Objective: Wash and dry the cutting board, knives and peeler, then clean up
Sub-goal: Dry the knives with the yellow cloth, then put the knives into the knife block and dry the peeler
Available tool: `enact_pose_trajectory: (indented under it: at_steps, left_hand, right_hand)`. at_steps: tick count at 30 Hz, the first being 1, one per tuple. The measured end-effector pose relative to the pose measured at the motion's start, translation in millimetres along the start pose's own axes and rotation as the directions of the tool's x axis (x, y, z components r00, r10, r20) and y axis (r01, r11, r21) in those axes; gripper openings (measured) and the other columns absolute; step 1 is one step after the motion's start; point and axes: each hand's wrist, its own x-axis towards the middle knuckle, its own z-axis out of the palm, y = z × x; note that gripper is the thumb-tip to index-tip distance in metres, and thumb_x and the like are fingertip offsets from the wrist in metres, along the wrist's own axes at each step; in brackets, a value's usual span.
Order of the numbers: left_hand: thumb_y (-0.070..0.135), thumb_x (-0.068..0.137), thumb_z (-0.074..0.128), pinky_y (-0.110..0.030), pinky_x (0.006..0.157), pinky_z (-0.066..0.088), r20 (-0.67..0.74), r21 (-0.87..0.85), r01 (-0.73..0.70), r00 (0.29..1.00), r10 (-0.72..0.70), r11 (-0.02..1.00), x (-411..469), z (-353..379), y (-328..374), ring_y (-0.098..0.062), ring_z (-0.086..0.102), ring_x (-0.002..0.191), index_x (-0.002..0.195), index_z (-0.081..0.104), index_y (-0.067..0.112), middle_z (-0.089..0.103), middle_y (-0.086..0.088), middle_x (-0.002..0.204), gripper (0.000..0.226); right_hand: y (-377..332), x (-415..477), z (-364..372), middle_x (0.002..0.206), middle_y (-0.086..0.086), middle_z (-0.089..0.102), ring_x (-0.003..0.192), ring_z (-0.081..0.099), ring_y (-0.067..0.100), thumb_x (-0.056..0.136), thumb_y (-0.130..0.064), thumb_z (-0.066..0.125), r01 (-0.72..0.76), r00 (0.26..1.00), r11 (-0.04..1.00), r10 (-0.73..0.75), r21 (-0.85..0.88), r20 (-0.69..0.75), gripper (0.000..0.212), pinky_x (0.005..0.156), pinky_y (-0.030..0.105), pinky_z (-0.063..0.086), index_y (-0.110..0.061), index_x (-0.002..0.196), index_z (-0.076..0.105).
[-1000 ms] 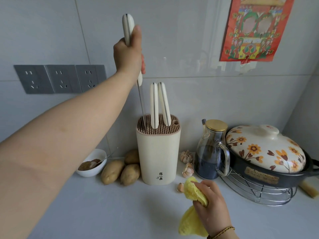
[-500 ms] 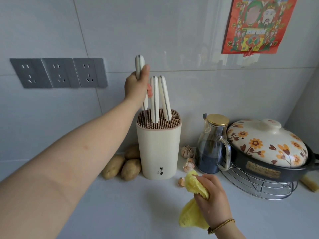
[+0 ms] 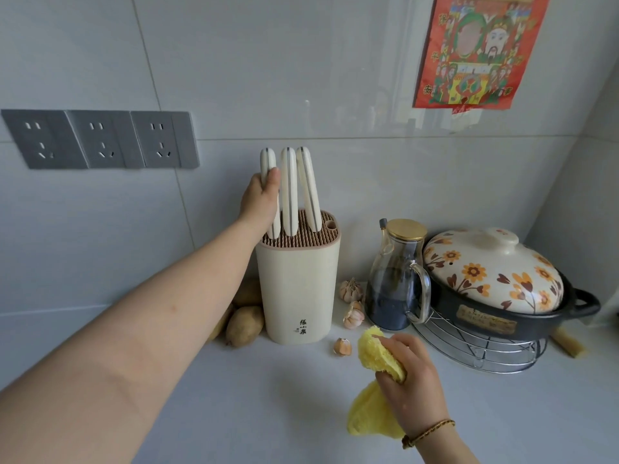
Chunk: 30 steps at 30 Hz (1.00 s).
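Overhead, left hand [image 3: 259, 202] grips knife [image 3: 269, 172] in block [image 3: 298, 283].

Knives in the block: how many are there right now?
3. All stand side by side in the knife block: the left knife is held by the left hand, the middle knife is upright, and the right knife leans. Blades are hidden.

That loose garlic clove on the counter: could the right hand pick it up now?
Probably not straight away: the garlic clove lies unobstructed beside the right hand, but that hand is clutching the yellow cloth.
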Motion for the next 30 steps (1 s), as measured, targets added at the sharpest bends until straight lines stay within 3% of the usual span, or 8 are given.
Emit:
enact_pose_trajectory:
  at_steps: [6,10,13,17,21,24,28,30]
  left_hand:
    - [0.027,0.091,0.049,-0.029,0.091,0.04,-0.138,0.089,-0.001,0.99,0.014,0.996,-12,-5,-3,-0.026,0.05,0.108,0.121,0.049,0.002,0.051,-0.012,0.116,0.039]
    - [0.011,0.088,0.05,-0.027,0.098,0.026,-0.249,0.112,-0.105,0.96,0.13,0.988,-43,-2,5,-0.031,0.039,0.122,0.122,0.051,0.0,0.044,-0.02,0.13,0.036]
    - [0.001,0.084,0.052,-0.022,0.091,0.031,-0.129,0.008,-0.298,0.946,0.297,0.955,-86,15,23,-0.031,0.048,0.11,0.109,0.06,-0.003,0.053,-0.022,0.118,0.026]
    - [0.005,0.09,0.051,0.001,0.062,0.034,0.257,-0.228,-0.245,0.918,0.301,0.942,-164,43,44,-0.012,0.052,0.079,0.095,0.059,0.011,0.058,0.003,0.088,0.012]
    - [-0.001,0.09,0.049,-0.008,0.059,0.044,0.647,-0.33,-0.114,0.695,0.313,0.937,-254,77,56,-0.004,0.055,0.06,0.074,0.055,0.021,0.057,0.003,0.07,0.028]
    - [0.001,0.09,0.05,-0.019,0.064,0.044,0.827,-0.27,-0.118,0.481,0.293,0.956,-316,100,67,-0.004,0.053,0.055,0.072,0.055,0.022,0.058,0.001,0.067,0.029]
    - [0.004,0.09,0.052,-0.02,0.062,0.042,0.906,-0.246,-0.189,0.303,0.295,0.951,-400,137,96,0.002,0.052,0.047,0.068,0.054,0.022,0.057,0.002,0.063,0.029]
    - [0.008,0.091,0.052,-0.018,0.06,0.041,0.941,-0.238,-0.229,0.188,0.283,0.944,-446,152,109,-0.004,0.052,0.054,0.068,0.054,0.022,0.057,0.003,0.064,0.027]
  right_hand:
    - [-19,-15,-23,0.092,-0.007,0.048,0.082,0.049,0.017,0.058,-0.014,0.049,-0.026,1.0,0.996,0.025,-0.081,-0.019,0.051,0.07,0.012,0.033,-0.01,0.106,0.067]
    - [-33,-37,-47,0.095,-0.01,0.05,0.087,0.05,0.015,0.059,-0.018,0.047,-0.094,0.994,0.99,0.087,-0.109,-0.072,0.054,0.075,0.017,0.035,-0.015,0.11,0.064]
    - [-38,-63,-72,0.091,-0.025,0.049,0.081,0.053,-0.003,0.058,-0.033,0.042,-0.166,0.974,0.98,0.146,-0.107,-0.172,0.047,0.069,0.002,0.036,-0.028,0.101,0.061]
    - [-37,-108,-113,0.084,-0.027,0.048,0.079,0.051,0.003,0.061,-0.02,0.044,-0.302,0.921,0.942,0.249,-0.145,-0.299,0.043,0.067,-0.001,0.036,-0.014,0.097,0.066]
    - [-40,-169,-169,0.077,-0.02,0.049,0.082,0.049,0.01,0.063,-0.026,0.041,-0.45,0.82,0.883,0.35,-0.133,-0.452,0.05,0.061,0.0,0.033,-0.011,0.105,0.064]
    - [-42,-218,-212,0.072,-0.017,0.049,0.07,0.049,0.007,0.071,-0.027,0.045,-0.548,0.732,0.83,0.416,-0.105,-0.539,0.031,0.058,0.009,0.034,-0.02,0.098,0.06]
    - [-42,-288,-278,0.072,-0.009,0.051,0.066,0.047,0.007,0.069,-0.028,0.046,-0.616,0.647,0.778,0.413,-0.121,-0.641,0.032,0.056,0.005,0.034,-0.013,0.094,0.061]
    - [-45,-323,-312,0.073,-0.005,0.05,0.066,0.046,0.008,0.083,-0.018,0.056,-0.665,0.607,0.735,0.427,-0.134,-0.67,0.012,0.056,0.008,0.034,-0.011,0.091,0.061]
